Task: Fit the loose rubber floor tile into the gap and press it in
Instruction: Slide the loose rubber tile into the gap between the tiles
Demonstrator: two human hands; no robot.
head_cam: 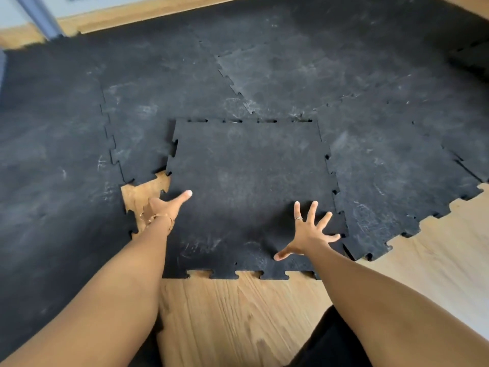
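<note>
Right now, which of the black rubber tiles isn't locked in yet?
The loose tile under both hands: bare wood floor shows along its left edge, while the surrounding tiles sit interlocked.

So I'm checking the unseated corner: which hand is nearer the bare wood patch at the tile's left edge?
Left. The left hand sits right beside the wood patch; the right hand lies flat near the loose tile's opposite side.

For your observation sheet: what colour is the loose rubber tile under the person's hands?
Black, with pale grey scuffs: the loose tile shows best in the head view.
</note>
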